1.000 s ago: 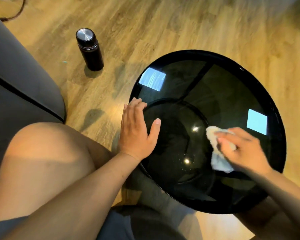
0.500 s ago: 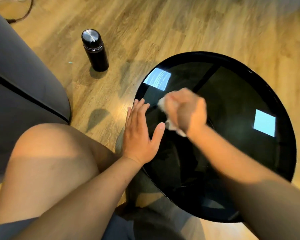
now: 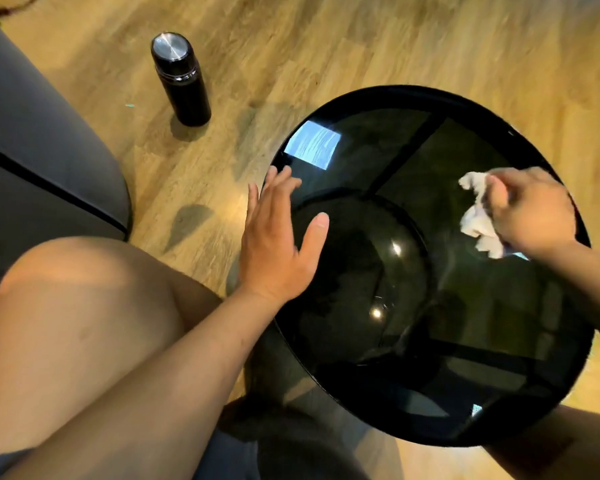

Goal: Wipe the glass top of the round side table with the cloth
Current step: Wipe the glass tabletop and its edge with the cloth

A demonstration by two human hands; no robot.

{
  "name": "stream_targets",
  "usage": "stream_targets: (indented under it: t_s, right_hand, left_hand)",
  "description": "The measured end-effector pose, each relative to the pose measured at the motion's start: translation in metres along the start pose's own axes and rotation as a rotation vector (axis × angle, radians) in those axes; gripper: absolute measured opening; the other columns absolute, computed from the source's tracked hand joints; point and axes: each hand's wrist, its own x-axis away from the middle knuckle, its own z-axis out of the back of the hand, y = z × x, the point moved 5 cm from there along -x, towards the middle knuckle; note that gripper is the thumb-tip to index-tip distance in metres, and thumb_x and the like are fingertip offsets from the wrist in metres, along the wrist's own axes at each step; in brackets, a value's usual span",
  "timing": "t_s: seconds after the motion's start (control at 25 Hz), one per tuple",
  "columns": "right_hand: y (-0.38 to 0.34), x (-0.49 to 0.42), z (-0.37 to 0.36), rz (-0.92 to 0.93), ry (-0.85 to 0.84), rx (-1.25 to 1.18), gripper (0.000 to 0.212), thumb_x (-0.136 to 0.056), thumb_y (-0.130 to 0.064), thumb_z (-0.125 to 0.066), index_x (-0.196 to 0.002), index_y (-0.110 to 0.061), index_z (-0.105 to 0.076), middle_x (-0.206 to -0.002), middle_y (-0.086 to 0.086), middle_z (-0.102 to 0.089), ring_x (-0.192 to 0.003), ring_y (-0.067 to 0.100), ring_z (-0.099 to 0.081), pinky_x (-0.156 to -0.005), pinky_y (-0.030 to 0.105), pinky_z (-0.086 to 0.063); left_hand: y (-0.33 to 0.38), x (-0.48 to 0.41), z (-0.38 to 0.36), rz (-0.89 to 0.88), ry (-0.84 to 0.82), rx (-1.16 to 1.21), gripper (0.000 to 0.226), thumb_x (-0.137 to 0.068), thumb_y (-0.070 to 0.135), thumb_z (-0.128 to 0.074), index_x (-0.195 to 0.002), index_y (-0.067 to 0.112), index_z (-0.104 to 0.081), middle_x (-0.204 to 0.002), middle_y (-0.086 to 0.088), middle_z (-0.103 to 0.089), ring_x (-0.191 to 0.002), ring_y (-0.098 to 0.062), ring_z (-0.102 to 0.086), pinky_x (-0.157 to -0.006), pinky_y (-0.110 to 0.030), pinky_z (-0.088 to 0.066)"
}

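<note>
Now that the right grip (image 3: 534,213), clutching the cloth (image 3: 475,223), has swept across to the bench (image 3: 395,90) right rim, the centre looks covered; left grip (image 3: 278,244) flat, bracing.

Wood-plank floor (image 3: 326,46), warm light, soft shadows. Grey sofa (image 3: 32,133) at left edge. Black flask (image 3: 182,81) with steel cap upright on floor.

Light: warm, bright on the wooden floor (image 3: 326,46)
Glare: pale square reflection at the far-left edge of the glass top (image 3: 465,306); two glints near its centre
Shadows: soft, beside the flask (image 3: 182,77)
Blur: right hand (image 3: 534,213) and cloth (image 3: 478,220) smeared
Distortion: wide-angle curving at the picture's edges
</note>
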Motion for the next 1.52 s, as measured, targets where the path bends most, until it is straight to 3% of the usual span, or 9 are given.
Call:
stream_targets:
  t_s: [0.12, 0.2, 0.44, 0.56, 0.64, 0.88, 1.08, 1.32, 1.52]
  right_hand:
    - [0.019, -0.031, -0.007, -0.368, 0.084, 0.027, 0.052, -0.091, -0.045, -0.026, -0.114, -0.012, -0.06, -0.105, 0.029, -0.064, -0.097, 0.047, -0.06, -0.087, 0.051, -0.05]
    - [-0.024, -0.032, -0.012, -0.427, 0.096, 0.037, 0.048, -0.093, -0.042, -0.032, -0.115, -0.011, -0.061, -0.108, 0.029, -0.064, -0.099, 0.048, -0.061, -0.087, 0.049, -0.049]
    - [-0.23, 0.055, -0.033, 0.234, -0.175, -0.259, 0.021, -0.09, -0.041, -0.051, -0.094, -0.03, -0.069, -0.091, 0.0, -0.065, -0.086, 0.021, -0.063, -0.07, 0.035, -0.052]
    - [-0.241, 0.077, -0.028, 0.703, -0.305, -0.302, 0.023, -0.086, -0.033, -0.054, -0.094, -0.022, -0.073, -0.09, 0.002, -0.063, -0.082, 0.022, -0.062, -0.061, 0.039, -0.054]
    - [-0.207, 0.056, -0.026, 0.829, -0.291, -0.22, 0.033, -0.088, -0.041, -0.049, -0.099, -0.022, -0.074, -0.097, 0.004, -0.064, -0.087, 0.024, -0.064, -0.063, 0.038, -0.054]
    - [0.013, -0.051, -0.001, -0.113, -0.014, -0.07, 0.052, -0.085, -0.053, -0.048, -0.121, -0.022, -0.068, -0.113, 0.017, -0.069, -0.106, 0.037, -0.064, -0.094, 0.044, -0.05]
    - [-0.019, -0.05, -0.011, -0.432, 0.06, -0.127, 0.046, -0.085, -0.044, -0.052, -0.121, -0.021, -0.069, -0.114, 0.018, -0.07, -0.11, 0.039, -0.062, -0.097, 0.04, -0.046]
    - [-0.218, 0.065, -0.019, 0.442, -0.096, -0.266, 0.025, -0.082, -0.041, -0.051, -0.102, -0.03, -0.063, -0.089, 0.004, -0.067, -0.084, 0.029, -0.064, -0.068, 0.04, -0.055]
    - [-0.223, 0.062, -0.028, 0.823, -0.27, -0.288, 0.02, -0.082, -0.032, -0.066, -0.094, -0.016, -0.071, -0.089, 0.003, -0.063, -0.073, 0.021, -0.062, -0.053, 0.039, -0.052]
  left_hand:
    - [-0.004, 0.002, 0.004, 0.043, 0.035, 0.113, 0.051, -0.093, 0.037, -0.046, -0.132, 0.004, -0.046, -0.152, -0.012, -0.042, -0.147, -0.015, -0.024, -0.124, -0.039, -0.014]
    - [-0.002, 0.002, 0.005, 0.061, 0.036, 0.138, 0.053, -0.093, 0.037, -0.045, -0.134, 0.004, -0.045, -0.151, -0.011, -0.042, -0.147, -0.018, -0.027, -0.119, -0.05, -0.024]
    - [-0.003, 0.005, 0.01, 0.025, 0.092, 0.191, 0.055, -0.094, 0.036, -0.04, -0.136, 0.001, -0.044, -0.147, -0.014, -0.047, -0.143, -0.026, -0.037, -0.113, -0.054, -0.032]
    - [-0.003, 0.006, 0.008, 0.016, 0.076, 0.187, 0.055, -0.093, 0.037, -0.04, -0.135, 0.003, -0.046, -0.144, -0.013, -0.05, -0.143, -0.025, -0.036, -0.111, -0.058, -0.033]
    - [-0.004, 0.004, 0.007, 0.03, 0.06, 0.164, 0.055, -0.093, 0.038, -0.041, -0.135, 0.004, -0.046, -0.144, -0.011, -0.05, -0.144, -0.025, -0.035, -0.112, -0.058, -0.032]
    - [-0.003, 0.003, 0.005, 0.014, 0.078, 0.168, 0.051, -0.093, 0.037, -0.046, -0.134, 0.006, -0.047, -0.137, 0.009, -0.042, -0.141, -0.015, -0.033, -0.113, -0.055, -0.032]
    - [-0.012, 0.004, 0.001, 0.098, -0.002, 0.172, 0.055, -0.093, 0.045, -0.041, -0.138, 0.014, -0.043, -0.151, -0.007, -0.045, -0.146, -0.024, -0.032, -0.12, -0.041, -0.024]
    - [-0.006, 0.005, 0.007, 0.045, 0.039, 0.18, 0.055, -0.095, 0.044, -0.04, -0.136, 0.007, -0.046, -0.143, -0.012, -0.052, -0.141, -0.027, -0.039, -0.11, -0.054, -0.036]
    - [-0.006, 0.005, 0.004, 0.072, -0.002, 0.182, 0.056, -0.094, 0.045, -0.04, -0.139, 0.012, -0.043, -0.146, -0.01, -0.049, -0.141, -0.026, -0.039, -0.108, -0.053, -0.039]
